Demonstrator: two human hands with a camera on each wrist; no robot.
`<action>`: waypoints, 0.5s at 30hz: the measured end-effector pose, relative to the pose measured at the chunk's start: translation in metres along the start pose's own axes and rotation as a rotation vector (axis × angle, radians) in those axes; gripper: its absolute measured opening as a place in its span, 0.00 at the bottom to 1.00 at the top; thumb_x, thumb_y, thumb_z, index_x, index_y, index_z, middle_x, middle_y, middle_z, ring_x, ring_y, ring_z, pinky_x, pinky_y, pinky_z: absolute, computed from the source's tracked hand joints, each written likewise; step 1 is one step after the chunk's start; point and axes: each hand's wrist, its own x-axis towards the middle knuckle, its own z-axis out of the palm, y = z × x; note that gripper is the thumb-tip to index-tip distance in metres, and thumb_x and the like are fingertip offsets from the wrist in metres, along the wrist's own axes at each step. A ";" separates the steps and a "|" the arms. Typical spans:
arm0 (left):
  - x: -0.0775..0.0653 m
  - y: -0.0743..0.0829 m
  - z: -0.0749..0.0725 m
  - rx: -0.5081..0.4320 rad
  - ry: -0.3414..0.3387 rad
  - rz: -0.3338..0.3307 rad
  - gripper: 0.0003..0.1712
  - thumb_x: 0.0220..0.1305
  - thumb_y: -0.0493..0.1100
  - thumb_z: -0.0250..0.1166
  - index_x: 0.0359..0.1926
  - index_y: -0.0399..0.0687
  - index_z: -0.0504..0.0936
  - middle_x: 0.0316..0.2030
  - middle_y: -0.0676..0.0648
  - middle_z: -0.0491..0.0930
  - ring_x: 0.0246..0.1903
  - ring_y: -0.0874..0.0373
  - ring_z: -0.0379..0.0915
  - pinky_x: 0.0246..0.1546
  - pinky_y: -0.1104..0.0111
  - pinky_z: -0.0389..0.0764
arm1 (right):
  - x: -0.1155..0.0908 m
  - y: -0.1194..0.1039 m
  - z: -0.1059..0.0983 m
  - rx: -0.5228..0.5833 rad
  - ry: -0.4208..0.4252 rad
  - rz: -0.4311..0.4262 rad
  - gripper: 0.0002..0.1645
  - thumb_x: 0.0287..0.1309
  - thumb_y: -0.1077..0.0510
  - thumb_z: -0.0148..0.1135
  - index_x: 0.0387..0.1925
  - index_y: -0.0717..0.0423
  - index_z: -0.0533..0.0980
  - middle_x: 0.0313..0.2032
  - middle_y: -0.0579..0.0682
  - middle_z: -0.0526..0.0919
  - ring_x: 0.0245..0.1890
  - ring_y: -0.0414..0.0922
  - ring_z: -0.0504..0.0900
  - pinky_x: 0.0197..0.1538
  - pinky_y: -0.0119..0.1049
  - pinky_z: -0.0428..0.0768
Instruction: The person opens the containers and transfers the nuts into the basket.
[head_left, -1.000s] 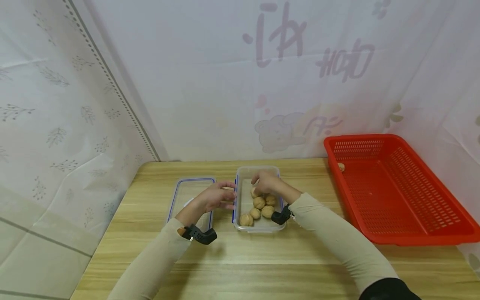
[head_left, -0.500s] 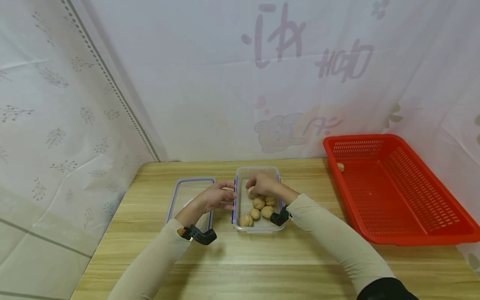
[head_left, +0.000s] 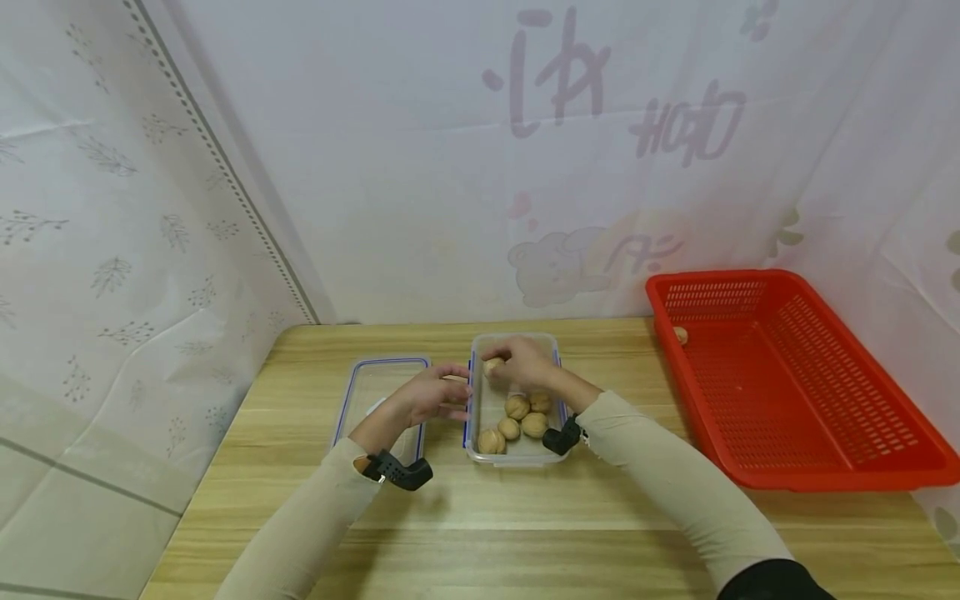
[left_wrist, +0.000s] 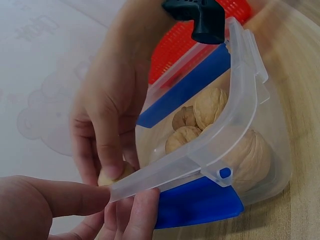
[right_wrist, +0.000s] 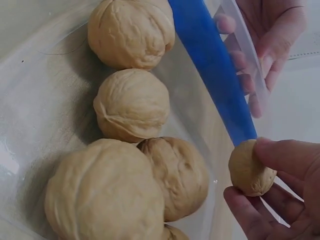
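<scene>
Right grip (head_left: 525,364), back uppermost, around a walnut (right_wrist: 249,170)

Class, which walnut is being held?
The walnut the right hand pinches, near the far end of the clear box. The other walnuts lie loose: five visible in the box's nearer half, one in the red basket.

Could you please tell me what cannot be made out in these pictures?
Head: part of the clear lid, behind the left hand.
Head: part of the walnut in the red basket, behind its wall.
Left wrist: much of the held walnut, behind the right hand.
Right wrist: most of the bottommost walnut, cut off by the bottom edge.
</scene>
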 end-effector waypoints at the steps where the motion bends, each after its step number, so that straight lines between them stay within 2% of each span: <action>1: 0.000 0.000 0.000 0.002 -0.002 0.001 0.24 0.72 0.29 0.56 0.65 0.29 0.63 0.41 0.42 0.76 0.38 0.56 0.77 0.46 0.58 0.89 | 0.000 0.000 -0.001 0.008 0.009 -0.010 0.19 0.63 0.62 0.69 0.55 0.58 0.83 0.54 0.53 0.85 0.58 0.52 0.79 0.63 0.47 0.79; 9: 0.001 0.000 -0.001 0.005 -0.001 -0.004 0.24 0.73 0.30 0.56 0.66 0.29 0.63 0.42 0.41 0.77 0.40 0.55 0.78 0.45 0.59 0.89 | -0.002 -0.001 -0.011 0.033 0.017 -0.029 0.20 0.64 0.58 0.70 0.57 0.56 0.82 0.56 0.52 0.84 0.60 0.52 0.79 0.65 0.48 0.78; 15: 0.001 -0.001 -0.001 0.013 -0.006 -0.002 0.26 0.73 0.30 0.56 0.68 0.28 0.61 0.42 0.42 0.76 0.39 0.56 0.77 0.45 0.60 0.89 | -0.008 -0.004 -0.024 0.028 0.029 -0.079 0.21 0.63 0.57 0.71 0.56 0.58 0.82 0.54 0.52 0.85 0.58 0.52 0.80 0.63 0.48 0.80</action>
